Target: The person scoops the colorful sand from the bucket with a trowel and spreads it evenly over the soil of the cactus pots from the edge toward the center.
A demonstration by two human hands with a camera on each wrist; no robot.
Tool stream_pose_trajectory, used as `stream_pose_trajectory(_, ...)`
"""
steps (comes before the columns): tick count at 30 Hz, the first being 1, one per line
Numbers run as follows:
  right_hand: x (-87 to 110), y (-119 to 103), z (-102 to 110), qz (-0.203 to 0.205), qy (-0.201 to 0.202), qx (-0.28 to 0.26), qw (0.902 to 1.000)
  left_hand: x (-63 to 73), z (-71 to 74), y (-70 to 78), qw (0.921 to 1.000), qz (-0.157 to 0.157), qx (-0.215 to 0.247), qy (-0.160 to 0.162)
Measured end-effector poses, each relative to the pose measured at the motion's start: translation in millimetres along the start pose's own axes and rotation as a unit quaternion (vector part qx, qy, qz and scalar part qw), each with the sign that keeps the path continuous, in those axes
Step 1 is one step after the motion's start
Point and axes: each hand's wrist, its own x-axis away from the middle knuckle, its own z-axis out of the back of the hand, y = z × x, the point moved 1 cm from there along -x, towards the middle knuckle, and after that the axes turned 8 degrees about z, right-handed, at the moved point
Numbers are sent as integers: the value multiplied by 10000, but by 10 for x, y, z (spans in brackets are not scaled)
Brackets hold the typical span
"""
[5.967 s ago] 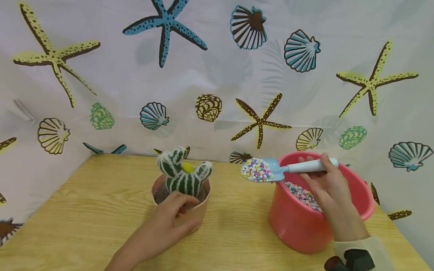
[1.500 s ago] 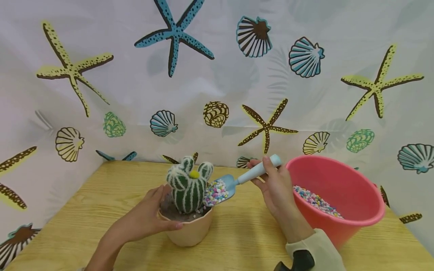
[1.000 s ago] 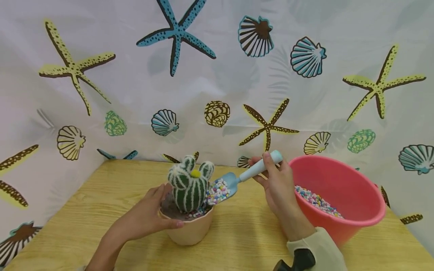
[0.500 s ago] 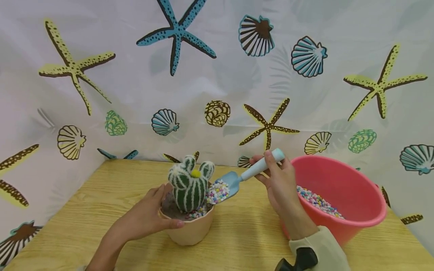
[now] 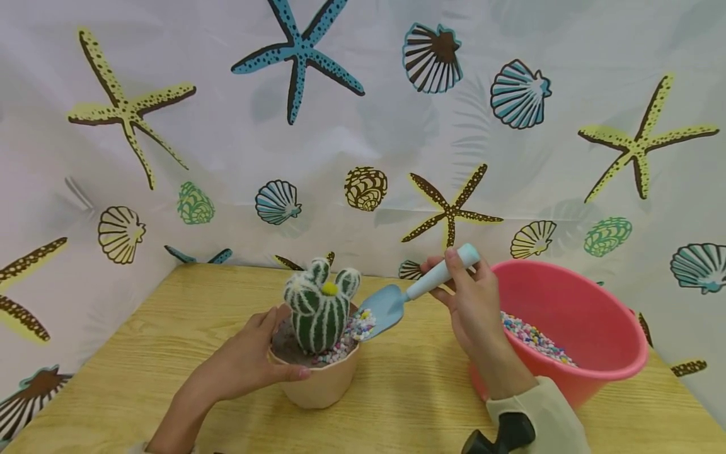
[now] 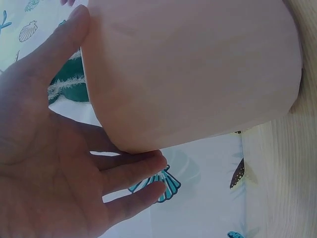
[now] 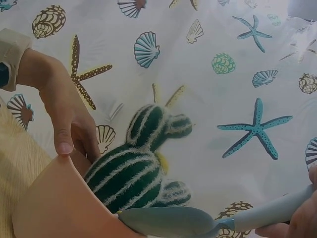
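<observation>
My right hand (image 5: 473, 309) pinches the pale handle of a blue toy trowel (image 5: 386, 306), its blade tilted down over the right rim of a peach flowerpot (image 5: 319, 386). Colourful pellets (image 5: 360, 325) lie at the blade's tip and spill onto the dark soil beside a knitted cactus (image 5: 320, 315) with a yellow flower. My left hand (image 5: 249, 356) holds the pot from the left, thumb at the near rim and fingers round the far side. In the left wrist view the fingertips (image 6: 156, 161) lie along the pot wall. Seen from the right wrist, the blade (image 7: 168, 221) rests right at the rim.
A pink bucket (image 5: 573, 284) with more colourful pellets (image 5: 535, 340) stands to the right, close by my right forearm. The wooden table (image 5: 408, 397) ends at a white cloth (image 5: 351, 107) printed with starfish and shells.
The loaded trowel has moved left from the bucket to the flowerpot and tipped. Pellets have slid off the blade onto the soil by the cactus. My left hand has shifted to the pot's left side.
</observation>
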Motion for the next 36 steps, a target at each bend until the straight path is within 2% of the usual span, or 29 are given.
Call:
stream_pose_trajectory(12, -9, -75, -4, 144, -85, 46, 9998, 1, 4, 10, 10000, 48, 73, -7)
stream_pose_trajectory(17, -2, -4, -40, 237, -110, 123, 9996, 16, -7, 25, 9999, 88, 2, 101)
stream_pose_trajectory(23, 24, 117, -126, 267, -123, 428, 9987, -2, -39, 39, 9995, 305, 35, 16)
stream_pose_trajectory(36, 16, 51, -134, 451, -77, 304, 9985, -18, -31, 28, 9997, 234, -62, 5)
